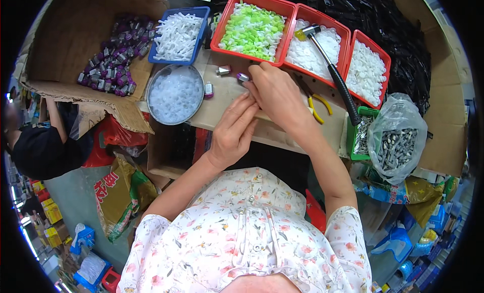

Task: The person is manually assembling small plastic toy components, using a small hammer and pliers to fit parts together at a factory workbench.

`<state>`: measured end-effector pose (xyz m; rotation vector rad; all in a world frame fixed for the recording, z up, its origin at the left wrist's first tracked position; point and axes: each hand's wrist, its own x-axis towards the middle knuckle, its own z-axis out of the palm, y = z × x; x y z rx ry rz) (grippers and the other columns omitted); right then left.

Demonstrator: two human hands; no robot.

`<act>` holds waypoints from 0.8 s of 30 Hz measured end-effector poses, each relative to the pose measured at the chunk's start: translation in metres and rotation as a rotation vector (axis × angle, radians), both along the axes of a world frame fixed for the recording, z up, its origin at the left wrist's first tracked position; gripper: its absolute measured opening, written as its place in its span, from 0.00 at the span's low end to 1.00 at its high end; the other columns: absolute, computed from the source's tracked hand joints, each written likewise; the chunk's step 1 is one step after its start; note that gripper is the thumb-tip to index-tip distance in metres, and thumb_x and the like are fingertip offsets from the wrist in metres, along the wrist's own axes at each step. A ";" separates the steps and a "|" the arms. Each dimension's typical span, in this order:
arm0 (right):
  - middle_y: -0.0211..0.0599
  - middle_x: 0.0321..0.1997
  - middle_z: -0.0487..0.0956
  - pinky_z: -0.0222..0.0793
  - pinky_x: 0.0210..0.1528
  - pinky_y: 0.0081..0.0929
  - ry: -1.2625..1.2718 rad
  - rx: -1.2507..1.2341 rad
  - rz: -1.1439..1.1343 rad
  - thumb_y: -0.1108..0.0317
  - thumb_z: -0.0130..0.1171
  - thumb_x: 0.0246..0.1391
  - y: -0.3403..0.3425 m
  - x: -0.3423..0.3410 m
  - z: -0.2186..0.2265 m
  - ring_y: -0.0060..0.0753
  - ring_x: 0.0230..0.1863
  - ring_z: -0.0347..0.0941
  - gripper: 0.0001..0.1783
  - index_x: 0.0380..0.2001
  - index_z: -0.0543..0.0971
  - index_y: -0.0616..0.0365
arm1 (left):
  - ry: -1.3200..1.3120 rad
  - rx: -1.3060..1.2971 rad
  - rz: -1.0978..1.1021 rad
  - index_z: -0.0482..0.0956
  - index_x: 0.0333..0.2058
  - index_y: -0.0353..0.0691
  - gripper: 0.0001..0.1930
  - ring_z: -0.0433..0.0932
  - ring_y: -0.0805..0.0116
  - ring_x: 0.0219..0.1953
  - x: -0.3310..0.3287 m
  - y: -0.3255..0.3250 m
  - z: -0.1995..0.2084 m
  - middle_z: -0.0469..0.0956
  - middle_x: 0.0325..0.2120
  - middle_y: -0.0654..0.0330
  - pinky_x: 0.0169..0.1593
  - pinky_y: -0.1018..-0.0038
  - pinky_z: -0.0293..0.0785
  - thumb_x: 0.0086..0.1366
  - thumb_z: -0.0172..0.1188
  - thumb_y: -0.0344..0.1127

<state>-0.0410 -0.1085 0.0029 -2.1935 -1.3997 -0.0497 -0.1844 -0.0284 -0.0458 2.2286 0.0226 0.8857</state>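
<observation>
My left hand [233, 129] and my right hand [275, 94] meet at the front edge of the workbench [222, 111]. Both have closed fingers, with the fingertips nearly touching. Whatever lies between them is hidden or too small to make out. Just beside the right fingertips is a small silver-and-purple piece [243, 78]; I cannot tell whether it is touched. Two similar pieces lie on the bench to the left, one near the red tray [223, 70] and one beside the round metal dish [204, 89], which holds many translucent bits.
Behind stand a blue tray [202, 36] of white pegs and red trays [242, 56] of green and white caps. A hammer [330, 66] lies across them, near yellow-handled pliers [316, 111]. Right are a green bin [353, 137] and a plastic bag [421, 124]; left, a cardboard box [60, 36] and another person [43, 147].
</observation>
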 end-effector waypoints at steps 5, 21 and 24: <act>0.49 0.32 0.77 0.72 0.37 0.48 -0.079 -0.122 -0.005 0.69 0.64 0.53 0.017 0.004 -0.021 0.59 0.36 0.76 0.10 0.30 0.74 0.63 | 0.049 -0.140 0.089 0.78 0.50 0.29 0.18 0.78 0.49 0.51 -0.010 0.010 0.003 0.78 0.48 0.47 0.55 0.64 0.74 0.60 0.62 0.20; 0.40 0.37 0.78 0.73 0.35 0.36 -0.017 0.226 0.035 0.73 0.68 0.50 -0.044 -0.022 0.022 0.45 0.34 0.78 0.13 0.40 0.79 0.61 | 0.065 -1.273 -0.225 0.77 0.53 0.28 0.17 0.79 0.76 0.43 0.016 0.008 0.018 0.81 0.43 0.58 0.49 0.80 0.75 0.66 0.61 0.23; 0.41 0.38 0.78 0.73 0.36 0.35 0.179 0.228 -0.012 0.72 0.68 0.50 -0.055 -0.021 0.022 0.45 0.34 0.78 0.13 0.40 0.80 0.62 | 0.097 -1.220 -0.253 0.78 0.53 0.30 0.17 0.78 0.76 0.45 0.015 0.003 0.018 0.81 0.43 0.59 0.51 0.80 0.75 0.65 0.62 0.22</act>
